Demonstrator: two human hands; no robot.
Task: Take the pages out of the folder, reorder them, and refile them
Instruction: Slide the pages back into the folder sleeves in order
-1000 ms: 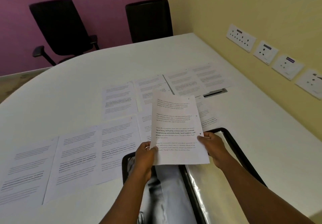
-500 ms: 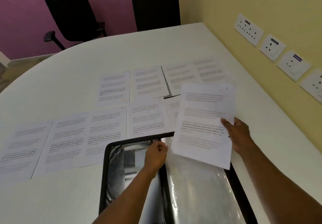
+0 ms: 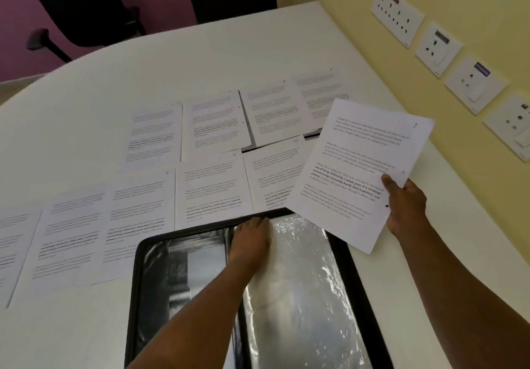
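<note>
- Head view: whereas both hands held the page (image 3: 355,173) a second ago, the right hand (image 3: 403,205) alone now pinches it, swung out beside the open folder (image 3: 137,277).
- The left hand (image 3: 252,239) rests flat-fingered on the plastic sleeve (image 3: 301,282), probably steadying it for refiling.

Pages (image 3: 212,185) crowd table (image 3: 86,96) ahead; far side & R edge free.

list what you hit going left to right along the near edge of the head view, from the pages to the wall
pages on the table → folder → left hand → held page → right hand → wall sockets
</note>
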